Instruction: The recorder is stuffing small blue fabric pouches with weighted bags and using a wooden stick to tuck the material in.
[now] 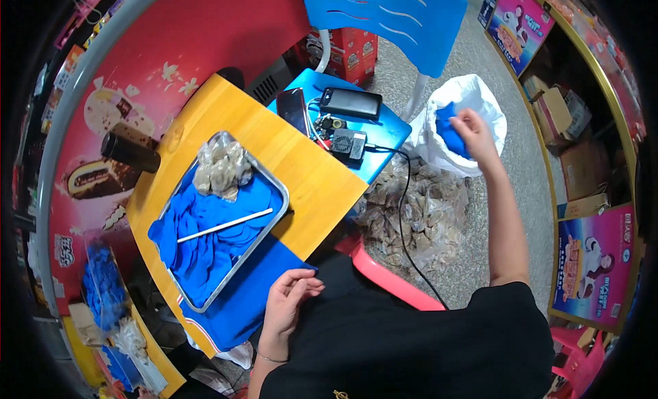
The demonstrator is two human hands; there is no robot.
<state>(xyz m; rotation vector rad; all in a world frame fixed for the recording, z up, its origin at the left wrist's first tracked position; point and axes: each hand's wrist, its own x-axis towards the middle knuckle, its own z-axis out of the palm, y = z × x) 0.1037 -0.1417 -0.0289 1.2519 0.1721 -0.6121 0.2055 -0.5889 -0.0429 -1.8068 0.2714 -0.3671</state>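
Observation:
My right hand [473,133] is out at the right over the mouth of a white plastic bag [488,97]. Its fingers pinch a blue cloth piece [449,131], which hangs partly inside the bag. My left hand [293,293] rests near my lap, loosely curled with nothing visible in it, beside a blue cloth [250,289] draped off the table edge. On the table, a metal tray [279,186] holds a pile of flat blue cloth pieces [205,214]. A white stick [226,225] lies across the pile, and a clear bag of beige contents [223,167] sits at the tray's far end.
Beyond the yellow wooden table [308,186] stands a blue chair [397,18], its seat holding a phone [293,111], a black power bank [351,103] and a small device [348,147]. A black cable [409,221] hangs down over clear bags [418,207] on the floor. A dark cylinder [130,152] stands left.

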